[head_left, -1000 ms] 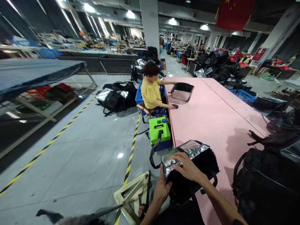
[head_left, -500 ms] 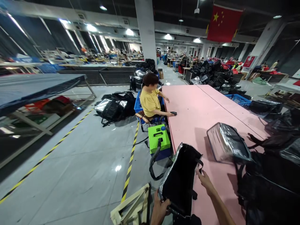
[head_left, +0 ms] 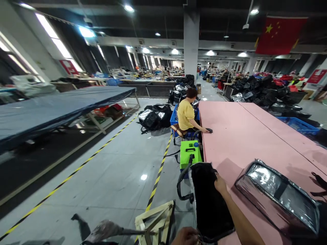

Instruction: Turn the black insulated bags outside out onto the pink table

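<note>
A black bag [head_left: 209, 204] with a silvery lined rim hangs at the near left edge of the pink table, its dark opening facing me. My right hand [head_left: 221, 185] is closed on the bag's upper right rim. At the lower rim, my left hand [head_left: 186, 235] is closed on the bag's edge; its fingertips are partly hidden. On the table to the right lies a silver box-shaped insulated bag [head_left: 278, 200], apart from my hands.
The pink table [head_left: 235, 132] stretches away ahead. A person in yellow [head_left: 186, 114] sits at its left side, beside a bright green machine [head_left: 187, 154] with a black hose. A wooden stand [head_left: 155, 217] is on the floor at my left. Black bags [head_left: 155, 117] lie piled beyond.
My view has turned left, so the scene sits further right. My right hand has closed on the bag's rim near the strap. The bag's opening is more upright in view.
</note>
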`<state>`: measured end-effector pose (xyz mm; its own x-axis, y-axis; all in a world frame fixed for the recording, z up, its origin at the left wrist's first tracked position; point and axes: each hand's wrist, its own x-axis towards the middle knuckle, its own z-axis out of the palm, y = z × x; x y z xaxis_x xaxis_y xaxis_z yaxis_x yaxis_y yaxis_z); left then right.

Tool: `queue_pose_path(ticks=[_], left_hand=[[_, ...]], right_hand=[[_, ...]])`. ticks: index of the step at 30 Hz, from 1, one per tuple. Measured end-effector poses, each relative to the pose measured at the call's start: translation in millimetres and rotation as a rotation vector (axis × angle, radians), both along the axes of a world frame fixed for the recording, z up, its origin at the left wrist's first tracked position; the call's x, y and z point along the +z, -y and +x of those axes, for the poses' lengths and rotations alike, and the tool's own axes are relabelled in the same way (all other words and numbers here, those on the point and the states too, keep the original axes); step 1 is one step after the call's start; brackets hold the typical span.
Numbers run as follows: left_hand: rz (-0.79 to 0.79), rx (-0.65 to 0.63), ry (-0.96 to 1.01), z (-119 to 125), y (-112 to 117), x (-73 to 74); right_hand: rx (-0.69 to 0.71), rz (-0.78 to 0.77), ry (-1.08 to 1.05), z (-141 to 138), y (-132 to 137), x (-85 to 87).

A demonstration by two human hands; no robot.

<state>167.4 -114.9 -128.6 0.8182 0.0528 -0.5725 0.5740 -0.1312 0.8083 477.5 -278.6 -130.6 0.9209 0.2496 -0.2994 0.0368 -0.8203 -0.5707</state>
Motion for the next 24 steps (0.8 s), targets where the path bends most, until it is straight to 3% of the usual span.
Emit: queue_pose_path(ticks=[2, 4, 8, 11, 14, 16, 18, 21, 24], left_hand=[[0.078, 0.172, 0.151, -3, -14, 5.9], [0.268, 0.417, 0.342, -6, -33, 21.4], [0.729, 0.756, 0.511, -20, -69, 77.3], [0.788, 0.741, 0.499, -42, -83, 119.1], [0.753, 0.797, 0.533, -76, -88, 145.2], [0.761, 0.914, 0.511, -103, -84, 155.4], [0.769, 1.050, 0.457, -130, -75, 161.0], [0.761, 1.244, 0.357, -166, -61, 159.3], [0.721, 1.372, 0.265, -189, -62, 146.8]], right_hand=[[0.150, 0.035, 0.054, 6, -21, 22.5], [0.347, 0.060, 0.122, 2, -44, 54.7], [0.789, 0.223, 0.252, -40, -84, 141.2], [1.169, 0.399, 0.288, -78, -104, 206.8], [1.381, 0.490, 0.363, -102, -131, 251.6], [1.455, 0.483, 0.407, -118, -154, 261.9], [1.522, 0.464, 0.430, -142, -172, 256.2], [1.627, 0.479, 0.466, -194, -189, 225.9], [1.622, 0.525, 0.517, -245, -203, 188.9]])
